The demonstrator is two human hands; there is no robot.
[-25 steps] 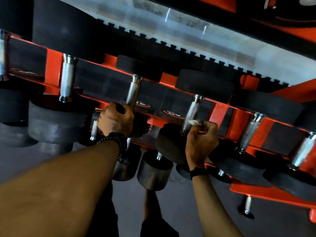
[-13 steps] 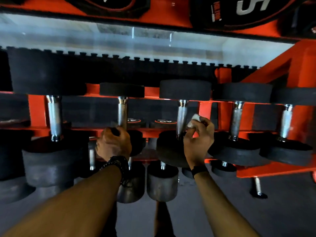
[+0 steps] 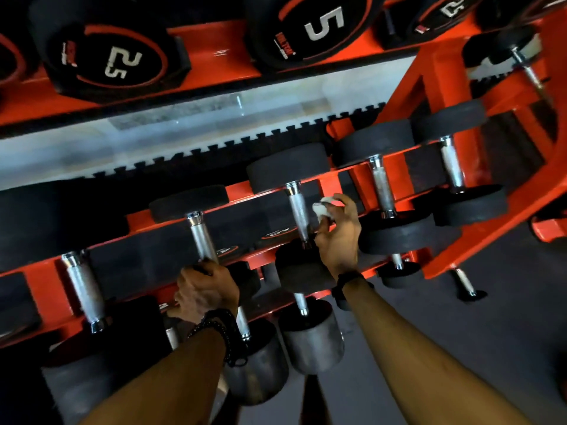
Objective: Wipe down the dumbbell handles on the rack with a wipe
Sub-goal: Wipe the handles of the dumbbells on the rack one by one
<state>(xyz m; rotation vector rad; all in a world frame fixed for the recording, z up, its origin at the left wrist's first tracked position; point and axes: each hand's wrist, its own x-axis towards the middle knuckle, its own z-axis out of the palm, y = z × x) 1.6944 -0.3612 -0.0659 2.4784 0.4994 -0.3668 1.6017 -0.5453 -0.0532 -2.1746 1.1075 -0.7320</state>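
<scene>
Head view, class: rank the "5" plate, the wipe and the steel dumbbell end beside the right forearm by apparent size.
1. "5" plate
2. Steel end, though it is nearer the camera, so unsure
3. Wipe, in the right hand

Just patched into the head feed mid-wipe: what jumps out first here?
The bright orange rack fills the frame, with a row of black dumbbells on chrome handles across its middle shelf. At centre, the right hand pinches a crumpled white wipe beside one chrome handle. The left hand grips the next dumbbell's near end.
</scene>
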